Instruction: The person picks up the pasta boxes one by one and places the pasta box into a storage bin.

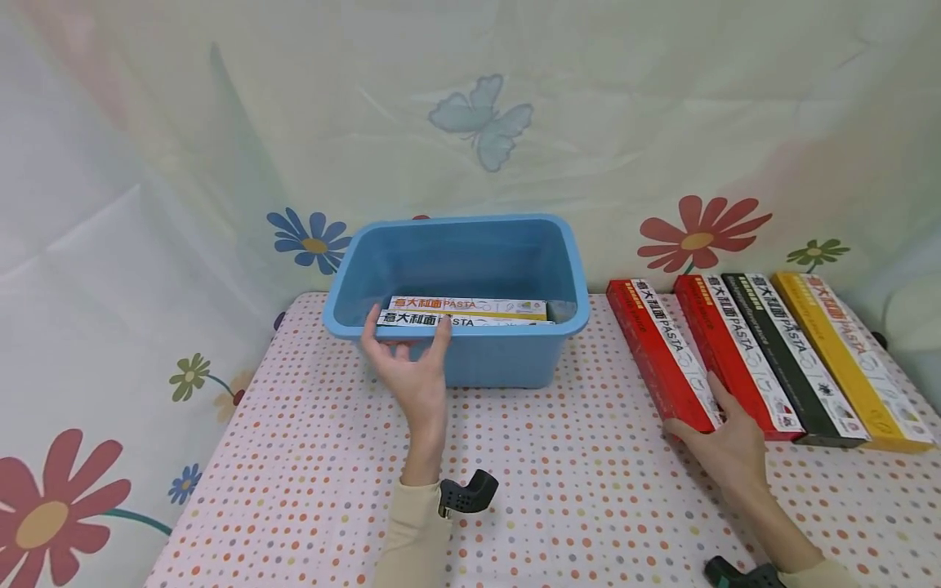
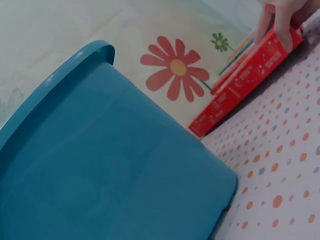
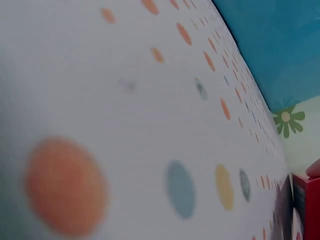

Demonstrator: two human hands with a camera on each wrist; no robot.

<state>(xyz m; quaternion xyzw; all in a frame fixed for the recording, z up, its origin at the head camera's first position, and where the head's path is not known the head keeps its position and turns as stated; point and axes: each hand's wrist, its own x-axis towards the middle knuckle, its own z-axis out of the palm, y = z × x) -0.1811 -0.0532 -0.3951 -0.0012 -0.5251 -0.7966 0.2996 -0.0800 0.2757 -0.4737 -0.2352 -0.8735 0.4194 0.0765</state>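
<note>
A blue plastic bin [image 1: 500,359] stands toward the back of the table, and my left hand [image 1: 412,384] grips its front rim, with thumb and a finger reaching over the edge. Inside lie two pasta boxes, a yellow-and-white one [image 1: 485,305] behind another white-faced pasta box [image 1: 500,320]. At the right, my right hand [image 1: 724,441] holds the near end of a red pasta box [image 1: 654,351] between thumb and fingers. The left wrist view shows that red box [image 2: 225,105] with the hand over its end. Only a corner of the box [image 3: 312,205] enters the right wrist view.
Right of the held box lie a second red pasta box [image 1: 728,351], a dark green one [image 1: 790,351] and a yellow one [image 1: 845,351], side by side. A dotted cloth [image 1: 544,482] covers the table. Behind hangs a flowered curtain [image 1: 294,122].
</note>
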